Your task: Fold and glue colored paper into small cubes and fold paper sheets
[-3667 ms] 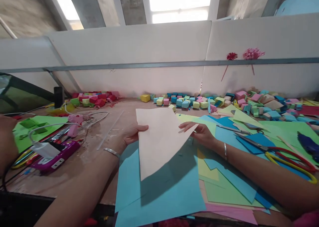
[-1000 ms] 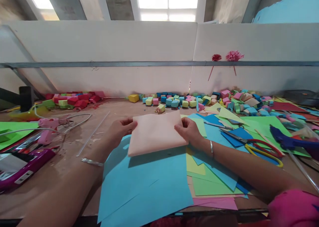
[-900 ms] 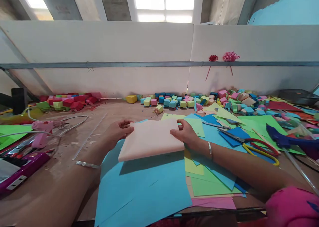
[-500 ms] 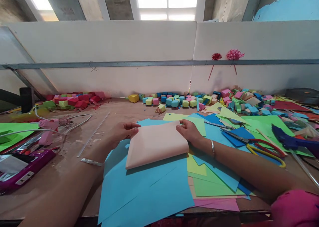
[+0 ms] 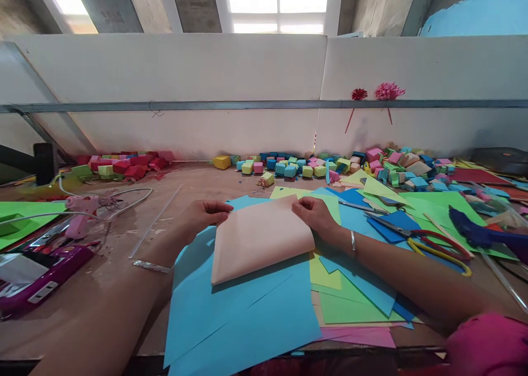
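Note:
A folded sheet of pale pink paper (image 5: 262,241) is held between my two hands, its rounded fold toward me. My left hand (image 5: 206,217) pinches the far left corner between thumb and fingers. At the far right corner my right hand (image 5: 313,213) pinches the paper the same way. Beneath it lie large blue paper sheets (image 5: 243,332), the front one reaching over the table's near edge. Green sheets (image 5: 350,307) and a pink sheet (image 5: 358,336) are layered to the right, partly under my right forearm.
Scissors (image 5: 437,246) with red and yellow handles lie on paper at right. A pink glue gun (image 5: 80,216) with its cord and a purple case (image 5: 45,279) are at left. Small coloured paper cubes (image 5: 289,168) line the wall. A clear stick (image 5: 154,222) lies left of my hand.
The pink paper has shifted slightly right, and its far right corner is raised a little. Both hands keep their pinch on its corners.

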Available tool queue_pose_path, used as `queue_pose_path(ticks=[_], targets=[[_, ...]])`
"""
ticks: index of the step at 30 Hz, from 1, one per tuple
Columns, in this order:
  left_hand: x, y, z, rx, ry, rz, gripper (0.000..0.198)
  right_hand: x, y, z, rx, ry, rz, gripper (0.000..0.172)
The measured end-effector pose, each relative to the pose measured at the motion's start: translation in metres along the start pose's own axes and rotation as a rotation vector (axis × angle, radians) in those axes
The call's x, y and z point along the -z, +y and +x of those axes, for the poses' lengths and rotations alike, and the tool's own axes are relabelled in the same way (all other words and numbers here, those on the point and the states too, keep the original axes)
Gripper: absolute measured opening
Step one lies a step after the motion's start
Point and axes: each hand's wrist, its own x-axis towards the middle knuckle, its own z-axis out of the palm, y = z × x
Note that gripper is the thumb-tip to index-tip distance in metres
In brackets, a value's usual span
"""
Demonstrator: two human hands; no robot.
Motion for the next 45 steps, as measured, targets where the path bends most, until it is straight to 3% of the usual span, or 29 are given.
queue_pose_path(ticks=[14, 28, 37, 45], targets=[[0.001, 0.001, -0.004, 0.145, -0.114, 0.094, 0.037, 0.001, 0.009, 0.006, 0.013, 0.022, 0.087, 0.024], [-0.001, 0.004, -0.006, 0.117, -0.266, 0.199, 0.031, 0.002, 0.002, 0.003, 0.000, -0.027, 0.099, 0.023], [0.000, 0.002, -0.005, 0.118, -0.243, 0.205, 0.033, 0.005, -0.004, 0.004, -0.075, -0.067, 0.112, 0.030], [-0.001, 0.007, -0.007, 0.109, -0.242, 0.225, 0.034, 0.007, -0.003, 0.006, -0.073, -0.058, 0.064, 0.022]])
